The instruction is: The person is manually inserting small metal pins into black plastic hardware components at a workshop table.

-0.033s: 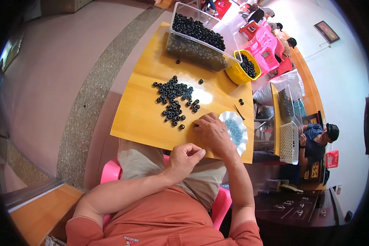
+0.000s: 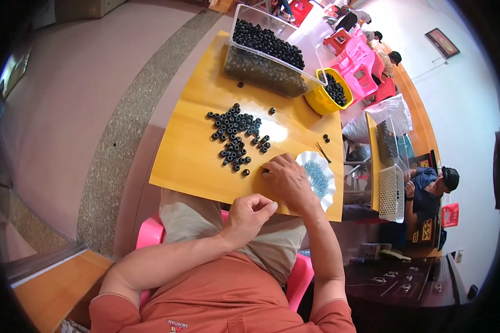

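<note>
My right hand point(image 2: 289, 180) rests on the yellow wooden table point(image 2: 183, 161) near its front edge. Its curled fingers hold a small black cylindrical piece point(image 2: 265, 170), mostly covered by the fingertips. Lower and to the left, my left hand point(image 2: 251, 220) hovers just off the table edge, thumb and forefinger pinched together; anything between them is too small to see. Ahead lies a loose pile of short black hollow pieces point(image 2: 233, 123). Beside my right hand stands a white wavy-rimmed dish point(image 2: 329, 195) with tiny pale blue bits point(image 2: 315, 176) in it.
A clear plastic tub point(image 2: 266, 72) full of black pieces stands at the far side, next to a yellow container point(image 2: 316, 102) of the same. Dark tweezers point(image 2: 323, 152) lie beyond the dish. To the right, a person point(image 2: 425, 191) sits by a white perforated basket point(image 2: 391, 194).
</note>
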A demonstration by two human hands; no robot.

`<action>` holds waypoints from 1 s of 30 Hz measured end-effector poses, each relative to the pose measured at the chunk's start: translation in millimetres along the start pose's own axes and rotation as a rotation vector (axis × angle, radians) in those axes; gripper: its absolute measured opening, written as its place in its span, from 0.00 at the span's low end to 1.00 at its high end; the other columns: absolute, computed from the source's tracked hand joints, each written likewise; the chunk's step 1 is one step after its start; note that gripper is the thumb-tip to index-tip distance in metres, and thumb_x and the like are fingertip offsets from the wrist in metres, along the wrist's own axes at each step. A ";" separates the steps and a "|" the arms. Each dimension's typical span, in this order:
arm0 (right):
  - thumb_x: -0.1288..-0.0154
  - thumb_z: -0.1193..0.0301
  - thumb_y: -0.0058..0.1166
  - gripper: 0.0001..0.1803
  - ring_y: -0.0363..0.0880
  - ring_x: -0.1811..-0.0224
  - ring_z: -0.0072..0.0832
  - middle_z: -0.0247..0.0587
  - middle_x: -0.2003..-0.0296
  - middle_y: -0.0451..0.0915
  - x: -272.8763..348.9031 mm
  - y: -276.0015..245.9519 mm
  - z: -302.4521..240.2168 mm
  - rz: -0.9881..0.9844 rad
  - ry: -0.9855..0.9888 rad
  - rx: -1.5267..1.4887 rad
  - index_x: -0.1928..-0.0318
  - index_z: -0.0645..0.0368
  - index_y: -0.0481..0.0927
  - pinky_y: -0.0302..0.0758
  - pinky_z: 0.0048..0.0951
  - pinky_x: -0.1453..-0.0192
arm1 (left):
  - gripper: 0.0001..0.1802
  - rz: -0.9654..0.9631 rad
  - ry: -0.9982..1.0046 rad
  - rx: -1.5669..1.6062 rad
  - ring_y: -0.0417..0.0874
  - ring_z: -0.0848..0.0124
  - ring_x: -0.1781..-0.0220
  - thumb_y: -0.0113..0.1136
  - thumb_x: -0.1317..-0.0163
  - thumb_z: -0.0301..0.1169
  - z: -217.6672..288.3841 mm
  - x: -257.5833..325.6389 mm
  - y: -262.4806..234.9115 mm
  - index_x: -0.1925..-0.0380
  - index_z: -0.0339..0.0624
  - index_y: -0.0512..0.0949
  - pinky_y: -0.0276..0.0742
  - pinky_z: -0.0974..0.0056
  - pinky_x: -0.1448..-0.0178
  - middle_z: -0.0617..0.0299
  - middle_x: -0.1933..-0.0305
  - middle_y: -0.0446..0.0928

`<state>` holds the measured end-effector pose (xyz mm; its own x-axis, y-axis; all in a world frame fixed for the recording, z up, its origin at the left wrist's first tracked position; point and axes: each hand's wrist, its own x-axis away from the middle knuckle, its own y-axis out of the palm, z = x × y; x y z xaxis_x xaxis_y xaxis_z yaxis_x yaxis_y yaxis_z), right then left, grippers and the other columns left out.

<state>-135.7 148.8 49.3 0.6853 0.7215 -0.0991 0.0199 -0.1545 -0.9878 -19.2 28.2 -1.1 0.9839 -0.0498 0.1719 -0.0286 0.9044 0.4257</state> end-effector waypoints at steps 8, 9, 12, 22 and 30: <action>0.46 0.70 0.63 0.09 0.76 0.56 0.38 0.39 0.64 0.81 6.9 7.4 1.9 0.052 0.028 -0.039 0.66 0.59 0.81 0.74 0.36 0.53 | 0.08 0.009 -0.098 0.152 0.76 0.81 0.71 0.62 0.36 0.31 3.7 -2.6 -2.7 0.65 0.36 0.80 0.74 0.75 0.65 0.66 0.71 0.79; 0.48 0.70 0.64 0.09 0.77 0.58 0.39 0.40 0.66 0.80 8.5 6.8 -1.6 0.118 0.022 -0.091 0.66 0.59 0.80 0.75 0.36 0.55 | 0.08 0.031 -0.110 0.159 0.77 0.80 0.71 0.62 0.36 0.31 5.2 -2.7 -2.5 0.66 0.36 0.80 0.75 0.75 0.64 0.65 0.71 0.79; 0.52 0.73 0.66 0.11 0.77 0.62 0.40 0.40 0.68 0.80 15.8 9.2 -4.4 0.269 -0.005 -0.225 0.67 0.59 0.79 0.75 0.37 0.59 | 0.08 0.096 -0.122 0.210 0.77 0.80 0.69 0.61 0.36 0.31 9.8 -4.4 -3.1 0.65 0.36 0.80 0.76 0.74 0.62 0.65 0.69 0.79; 0.56 0.79 0.69 0.15 0.80 0.63 0.40 0.42 0.67 0.82 38.5 2.6 -17.1 0.370 -0.012 -0.474 0.64 0.60 0.80 0.76 0.34 0.60 | 0.09 0.172 -0.028 0.217 0.80 0.78 0.66 0.58 0.33 0.30 7.8 -8.4 -5.2 0.58 0.37 0.76 0.79 0.71 0.60 0.65 0.65 0.79; 0.51 0.78 0.67 0.18 0.80 0.57 0.41 0.46 0.58 0.81 35.9 -9.5 -17.7 0.127 0.019 -0.686 0.57 0.61 0.82 0.76 0.34 0.52 | 0.08 0.099 -0.082 0.440 0.82 0.75 0.65 0.59 0.35 0.28 4.2 -12.6 -12.4 0.58 0.37 0.76 0.81 0.68 0.57 0.62 0.63 0.79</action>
<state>-98.4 164.2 57.3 0.7254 0.6585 -0.2003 0.3898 -0.6329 -0.6689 -32.0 15.8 -4.8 0.9559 -0.0213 0.2929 -0.2118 0.6410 0.7377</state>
